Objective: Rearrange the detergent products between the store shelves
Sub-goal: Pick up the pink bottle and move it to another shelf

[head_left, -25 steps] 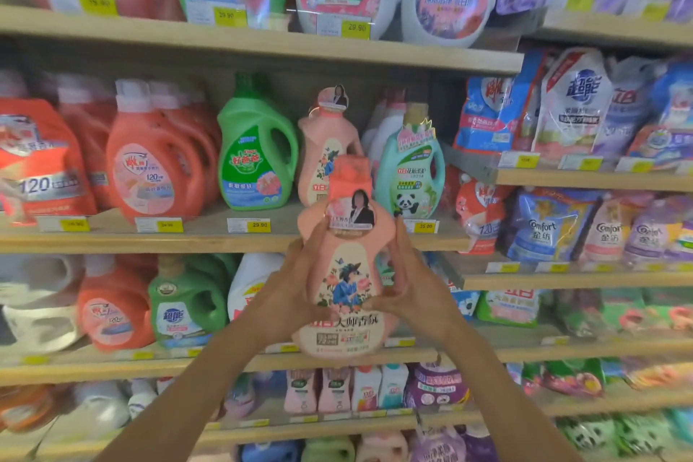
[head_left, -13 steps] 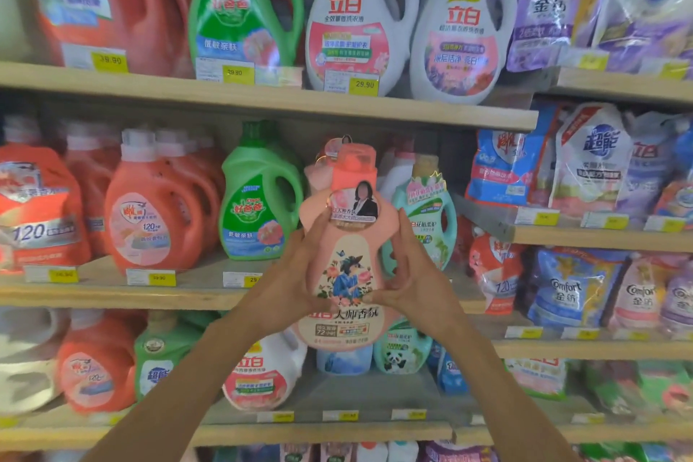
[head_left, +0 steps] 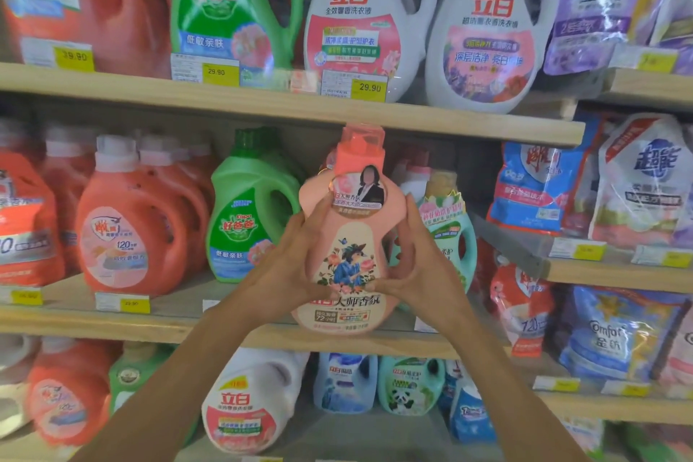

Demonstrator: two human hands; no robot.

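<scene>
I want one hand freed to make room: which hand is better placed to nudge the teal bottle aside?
Right, likely. The right hand grips the pink bottle on the side next to the teal bottle; the left hand grips the opposite side, by the green jug.

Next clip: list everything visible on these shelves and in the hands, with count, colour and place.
pink bottle: one, pink with coral cap, held in front of the middle shelf
orange jugs: several, orange, left end of each shelf
green jugs: two, green, one on the top shelf, one on the middle shelf
white jugs: three, white, two on the top shelf, one on the lower shelf
teal bottle: one, teal, middle shelf, just right of the pink bottle
pouches: many, blue, white, purple, right-hand shelves
price tags: many, yellow, shelf edges
shelves: three levels, pale wood
left hand: one, grips the pink bottle's left side
right hand: one, grips its right side
</scene>
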